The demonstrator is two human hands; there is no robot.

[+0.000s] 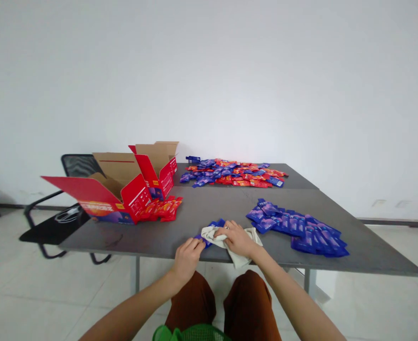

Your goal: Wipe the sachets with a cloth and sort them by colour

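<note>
A blue packet (pixel 217 223) lies flat near the table's front edge, mostly covered by a whitish cloth (pixel 240 258). With its fingers closed, my left hand (pixel 188 256) pinches the near left corner of this packet. My right hand (pixel 237 238) grips the bunched cloth and presses it onto the packet; part of the cloth hangs over the table edge. To the right, several blue packets (pixel 301 230) lie in overlapping rows. Left of my hands, several red packets (pixel 166 208) rest against an open red box.
Open red cardboard boxes (pixel 137 201) line the table's left side. A mixed heap of blue and red packets (pixel 235 174) covers part of the far end. A black chair (pixel 66 222) stands at the left. Below the table edge is something green and meshed (pixel 201 333).
</note>
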